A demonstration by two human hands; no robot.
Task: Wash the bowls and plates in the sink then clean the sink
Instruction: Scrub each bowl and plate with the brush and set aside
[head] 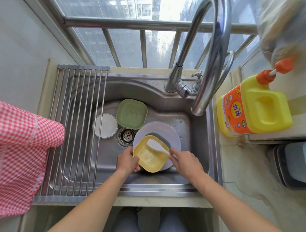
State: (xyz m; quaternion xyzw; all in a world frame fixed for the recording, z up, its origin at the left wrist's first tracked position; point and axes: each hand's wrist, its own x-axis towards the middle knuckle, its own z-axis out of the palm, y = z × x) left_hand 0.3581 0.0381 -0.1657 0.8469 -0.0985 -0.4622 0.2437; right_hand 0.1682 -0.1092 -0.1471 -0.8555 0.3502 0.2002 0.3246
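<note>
Over sink (165, 95): left hand (127, 160) grips yellow bowl (149, 156); right hand (185, 159) pinches white brush (157, 145).

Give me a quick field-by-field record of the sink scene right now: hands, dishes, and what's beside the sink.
left hand: grips rim of square yellow bowl
right hand: holds white scrub brush, head inside the yellow bowl
under bowl: round pale lilac plate
also in steel sink: square green bowl, round white dish
over sink's left: roll-up metal rack
right counter: yellow detergent jug
</note>
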